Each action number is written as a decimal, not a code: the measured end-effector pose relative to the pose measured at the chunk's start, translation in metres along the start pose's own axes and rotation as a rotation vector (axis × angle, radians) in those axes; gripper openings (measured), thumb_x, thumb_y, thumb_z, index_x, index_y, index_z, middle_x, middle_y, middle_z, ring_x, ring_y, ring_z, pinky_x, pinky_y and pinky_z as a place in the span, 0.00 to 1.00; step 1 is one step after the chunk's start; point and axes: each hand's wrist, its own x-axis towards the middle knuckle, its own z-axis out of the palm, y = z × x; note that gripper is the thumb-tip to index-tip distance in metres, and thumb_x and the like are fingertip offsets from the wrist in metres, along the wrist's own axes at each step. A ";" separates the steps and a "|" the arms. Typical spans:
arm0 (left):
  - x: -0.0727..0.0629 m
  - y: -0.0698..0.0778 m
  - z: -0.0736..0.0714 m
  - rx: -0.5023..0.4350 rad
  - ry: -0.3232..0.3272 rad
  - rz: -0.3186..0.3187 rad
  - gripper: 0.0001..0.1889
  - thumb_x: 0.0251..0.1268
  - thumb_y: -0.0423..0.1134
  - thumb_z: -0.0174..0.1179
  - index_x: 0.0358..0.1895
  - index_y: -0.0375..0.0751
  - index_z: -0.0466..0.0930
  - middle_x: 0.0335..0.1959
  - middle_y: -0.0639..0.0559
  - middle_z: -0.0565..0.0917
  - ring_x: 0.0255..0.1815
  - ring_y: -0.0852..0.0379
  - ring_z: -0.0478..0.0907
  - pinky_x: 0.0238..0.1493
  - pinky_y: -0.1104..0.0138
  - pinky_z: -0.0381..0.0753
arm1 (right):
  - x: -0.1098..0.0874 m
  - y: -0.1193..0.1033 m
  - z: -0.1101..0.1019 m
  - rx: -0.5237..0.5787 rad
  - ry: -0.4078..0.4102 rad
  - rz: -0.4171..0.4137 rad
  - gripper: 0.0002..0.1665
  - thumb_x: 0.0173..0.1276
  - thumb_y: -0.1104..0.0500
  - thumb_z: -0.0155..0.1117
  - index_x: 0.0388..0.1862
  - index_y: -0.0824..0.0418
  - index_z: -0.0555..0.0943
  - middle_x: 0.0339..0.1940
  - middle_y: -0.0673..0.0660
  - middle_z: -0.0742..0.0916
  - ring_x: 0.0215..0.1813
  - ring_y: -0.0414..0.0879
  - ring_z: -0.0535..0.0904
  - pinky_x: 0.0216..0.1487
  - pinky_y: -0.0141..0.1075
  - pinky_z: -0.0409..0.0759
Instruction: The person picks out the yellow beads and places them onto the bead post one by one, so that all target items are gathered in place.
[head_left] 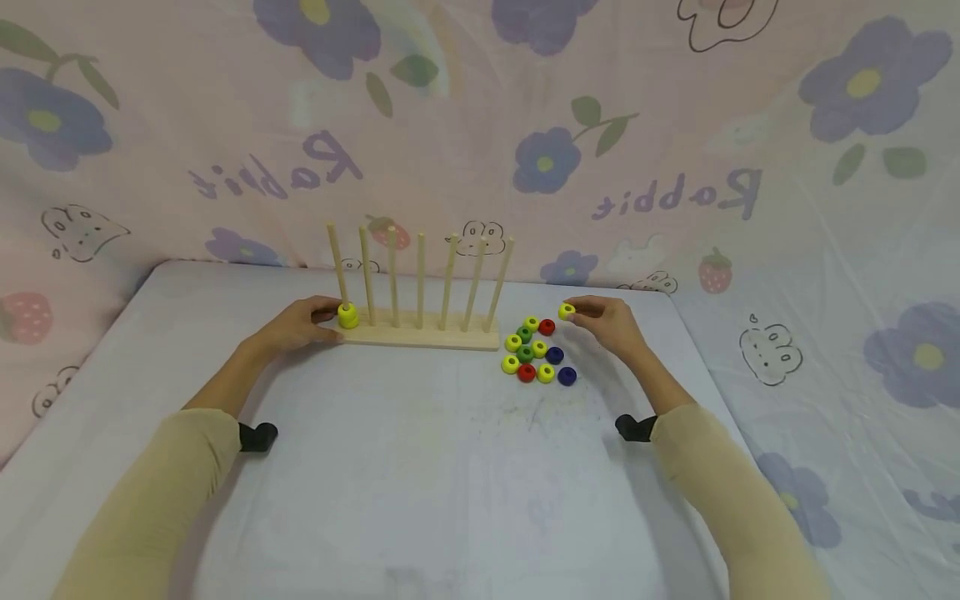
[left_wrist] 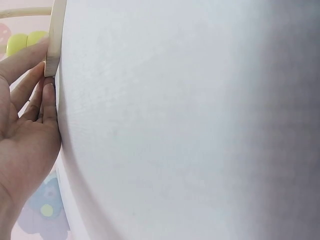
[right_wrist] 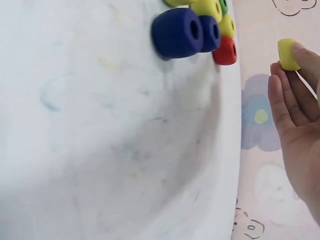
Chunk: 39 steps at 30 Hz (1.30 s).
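My left hand (head_left: pixel 303 323) holds the left end of a pale wooden peg stand (head_left: pixel 420 337), thumb at the front and fingers behind. Two yellow beads (head_left: pixel 347 315) are stacked on its leftmost peg, close to those fingers. In the left wrist view, fingertips meet the end of the wooden base (left_wrist: pixel 54 57). Over on the right, my right hand (head_left: pixel 609 323) pinches a yellow bead (head_left: pixel 566 312) between thumb and fingers, lifted off the table. The right wrist view shows this bead (right_wrist: pixel 288 54) at the fingertips, its hole facing sideways.
Between the stand and my right hand lies a cluster of loose beads: several yellow, two red (head_left: pixel 527 373), two green (head_left: pixel 525 354) and two dark blue (head_left: pixel 567 377). The other upright pegs (head_left: pixel 420 279) bear no beads. A patterned cloth (head_left: pixel 465 125) hangs behind the white table (head_left: pixel 420 483).
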 end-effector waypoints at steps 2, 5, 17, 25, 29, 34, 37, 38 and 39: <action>0.000 0.000 0.000 -0.005 -0.001 0.008 0.40 0.63 0.33 0.68 0.74 0.27 0.57 0.74 0.30 0.61 0.75 0.35 0.58 0.76 0.49 0.57 | 0.001 -0.005 -0.002 0.024 0.004 -0.010 0.22 0.69 0.50 0.68 0.58 0.57 0.83 0.53 0.57 0.88 0.55 0.51 0.83 0.58 0.46 0.81; 0.001 -0.001 0.000 -0.010 -0.004 0.018 0.40 0.63 0.33 0.68 0.74 0.26 0.57 0.74 0.30 0.61 0.75 0.35 0.58 0.76 0.49 0.57 | 0.003 -0.013 -0.006 0.035 0.008 -0.033 0.22 0.69 0.50 0.68 0.58 0.58 0.83 0.52 0.57 0.88 0.53 0.51 0.84 0.57 0.46 0.82; 0.001 -0.006 -0.004 -0.007 -0.015 0.040 0.40 0.63 0.34 0.68 0.74 0.26 0.57 0.74 0.29 0.61 0.75 0.35 0.58 0.76 0.47 0.56 | 0.015 -0.051 -0.013 0.054 0.013 -0.094 0.23 0.69 0.49 0.67 0.59 0.57 0.83 0.50 0.59 0.88 0.52 0.52 0.84 0.58 0.49 0.81; 0.003 -0.005 -0.003 -0.022 -0.020 0.026 0.41 0.61 0.35 0.70 0.74 0.27 0.58 0.74 0.30 0.61 0.75 0.35 0.58 0.76 0.47 0.56 | 0.024 -0.072 -0.014 0.078 0.012 -0.140 0.21 0.71 0.56 0.67 0.60 0.60 0.82 0.55 0.61 0.86 0.54 0.54 0.84 0.59 0.49 0.81; 0.004 -0.006 -0.003 -0.014 -0.012 0.025 0.41 0.61 0.35 0.70 0.74 0.28 0.58 0.74 0.30 0.61 0.74 0.36 0.59 0.75 0.47 0.56 | 0.029 -0.084 -0.013 0.075 0.011 -0.161 0.20 0.70 0.56 0.67 0.60 0.59 0.82 0.54 0.59 0.87 0.53 0.52 0.84 0.58 0.45 0.82; 0.003 -0.005 -0.003 -0.022 -0.009 0.018 0.41 0.61 0.35 0.70 0.74 0.28 0.58 0.74 0.30 0.62 0.74 0.35 0.60 0.75 0.47 0.57 | 0.036 -0.099 -0.012 0.083 0.014 -0.193 0.19 0.70 0.54 0.67 0.58 0.57 0.84 0.51 0.56 0.87 0.51 0.48 0.84 0.53 0.36 0.83; 0.003 -0.005 -0.003 -0.027 -0.006 0.008 0.41 0.61 0.34 0.70 0.74 0.28 0.58 0.73 0.30 0.62 0.73 0.35 0.61 0.75 0.47 0.58 | 0.039 -0.108 -0.011 0.094 0.022 -0.232 0.19 0.70 0.54 0.67 0.57 0.58 0.84 0.50 0.57 0.88 0.50 0.52 0.85 0.51 0.34 0.84; 0.003 -0.005 -0.003 -0.024 -0.005 0.006 0.41 0.61 0.35 0.70 0.74 0.29 0.58 0.73 0.30 0.63 0.73 0.35 0.61 0.75 0.47 0.58 | 0.040 -0.111 -0.011 0.097 0.025 -0.246 0.19 0.69 0.54 0.68 0.57 0.59 0.84 0.49 0.58 0.88 0.50 0.53 0.85 0.51 0.34 0.84; 0.004 -0.005 -0.002 -0.022 -0.004 0.004 0.41 0.61 0.35 0.70 0.74 0.29 0.58 0.73 0.30 0.63 0.73 0.36 0.61 0.75 0.47 0.58 | 0.041 -0.114 -0.011 0.098 0.025 -0.256 0.19 0.69 0.54 0.68 0.57 0.58 0.84 0.49 0.58 0.88 0.50 0.54 0.85 0.51 0.34 0.84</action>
